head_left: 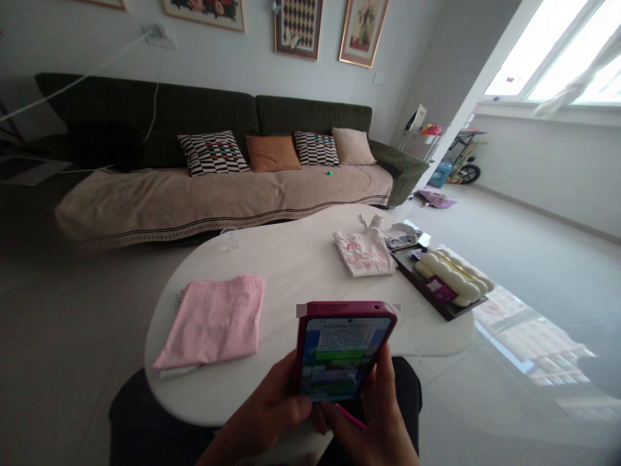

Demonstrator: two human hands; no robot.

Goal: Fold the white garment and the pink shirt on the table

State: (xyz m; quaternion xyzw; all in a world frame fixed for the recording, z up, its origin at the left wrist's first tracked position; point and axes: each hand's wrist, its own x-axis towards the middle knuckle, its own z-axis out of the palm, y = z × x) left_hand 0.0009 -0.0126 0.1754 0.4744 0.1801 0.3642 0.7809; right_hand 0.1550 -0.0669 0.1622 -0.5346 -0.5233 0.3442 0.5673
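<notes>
A smartphone [334,362] in a dark red case is held upright and slightly tilted above the near edge of the table. My left hand [264,411] is closed round its left side, with the thumb at the lower left corner of the lit screen. On the other side, my right hand [376,414] grips the phone's right edge, its thumb near the bottom. Lines of text and green bubbles show on the screen, too small to read. A thin pink strip [352,416] shows by my right thumb; I cannot tell what it is. Folded pink cloth [218,320] lies left of my hands.
The white table [286,259] also bears a folded white printed garment [365,252], a clear cup [229,239] and a dark tray [449,310] holding a puffy cream-coloured object [453,275]. Beyond stands a green sofa [315,113] with several cushions. My knees are under the table's near edge.
</notes>
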